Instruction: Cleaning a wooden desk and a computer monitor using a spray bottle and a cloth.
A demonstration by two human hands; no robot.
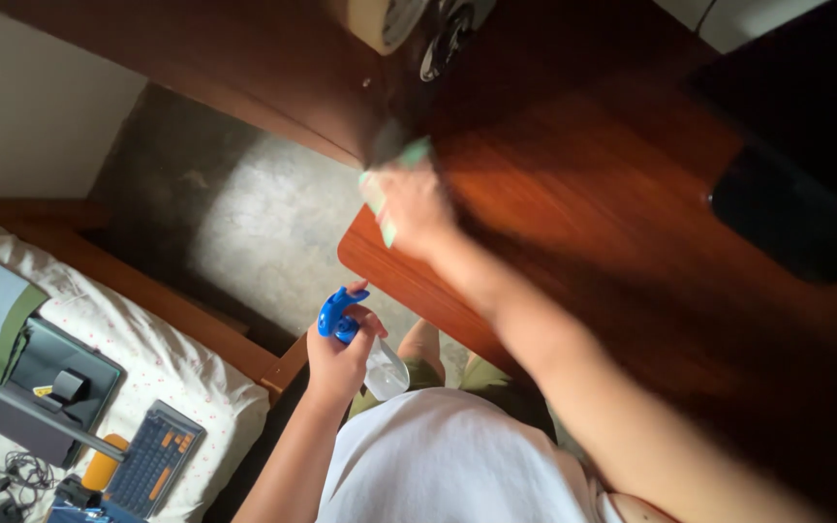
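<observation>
My right hand (417, 205) reaches across the reddish wooden desk (583, 184) and presses a pale green and white cloth (391, 184) against its top near the left corner; the hand is motion-blurred. My left hand (339, 356) is held low over my lap, closed around a clear spray bottle (380, 366) with a blue trigger head (338, 315).
A dark flat pad (787, 218) lies at the desk's right. A round fan-like object (438, 29) stands at the back edge. To the left is a bed (147, 349) with a keyboard (152, 457), a tablet case (46, 387) and cables. Grey concrete floor (244, 223) lies between.
</observation>
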